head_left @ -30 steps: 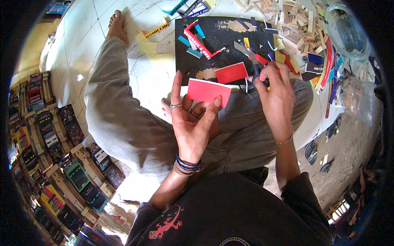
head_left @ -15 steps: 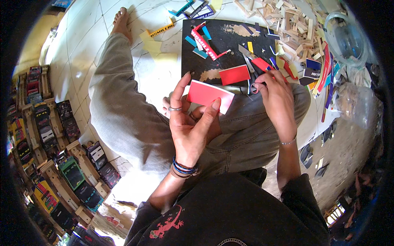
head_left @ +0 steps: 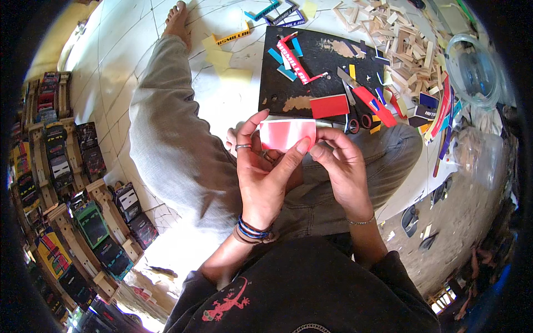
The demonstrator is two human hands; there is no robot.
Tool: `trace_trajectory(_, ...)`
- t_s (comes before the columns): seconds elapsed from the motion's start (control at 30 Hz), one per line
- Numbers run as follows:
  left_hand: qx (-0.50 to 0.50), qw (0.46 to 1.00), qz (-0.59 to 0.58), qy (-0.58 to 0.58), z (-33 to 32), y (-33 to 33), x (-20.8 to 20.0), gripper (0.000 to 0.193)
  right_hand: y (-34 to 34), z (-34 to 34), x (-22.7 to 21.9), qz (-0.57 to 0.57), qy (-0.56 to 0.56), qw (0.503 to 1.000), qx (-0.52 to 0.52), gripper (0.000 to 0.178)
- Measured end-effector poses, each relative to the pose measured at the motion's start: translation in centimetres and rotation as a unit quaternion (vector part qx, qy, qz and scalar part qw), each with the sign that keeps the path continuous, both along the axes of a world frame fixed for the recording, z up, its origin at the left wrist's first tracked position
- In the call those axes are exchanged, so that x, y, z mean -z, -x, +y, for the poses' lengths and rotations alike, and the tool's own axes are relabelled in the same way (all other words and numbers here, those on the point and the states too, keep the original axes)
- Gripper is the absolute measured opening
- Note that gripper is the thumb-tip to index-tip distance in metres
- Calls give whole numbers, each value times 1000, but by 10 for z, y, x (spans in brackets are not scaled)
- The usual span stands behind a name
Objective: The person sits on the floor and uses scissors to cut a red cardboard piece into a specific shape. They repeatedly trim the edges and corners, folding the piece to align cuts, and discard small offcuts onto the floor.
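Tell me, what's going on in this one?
A person's left hand holds up a small red card, while the fingers of the right hand are at its right edge; whether they grip it is unclear. Scissors lie untouched by the near right corner of a black board. Another red card lies on that board, and small wooden pieces are heaped beyond it.
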State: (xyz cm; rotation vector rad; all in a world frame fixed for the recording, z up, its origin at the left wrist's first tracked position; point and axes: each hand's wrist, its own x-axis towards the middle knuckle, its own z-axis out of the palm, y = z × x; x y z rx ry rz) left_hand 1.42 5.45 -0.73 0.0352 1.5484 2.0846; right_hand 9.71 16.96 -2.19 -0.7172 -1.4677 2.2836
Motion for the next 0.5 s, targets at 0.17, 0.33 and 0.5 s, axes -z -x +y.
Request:
trace_trajectory(0.17,-7,1000,1,-17,-1,0,-1,77,3,8,-5,-26,-16,999,-32,16)
trace_trajectory(0.33,28,999,19,-8,-3,9,-3,71,4,10,-5,-38,-32,998,-49,18)
trace_trajectory(0.5,59,997,27,30,-6,8,-4,55,2,8,-5,-45,-39,997,-54,20)
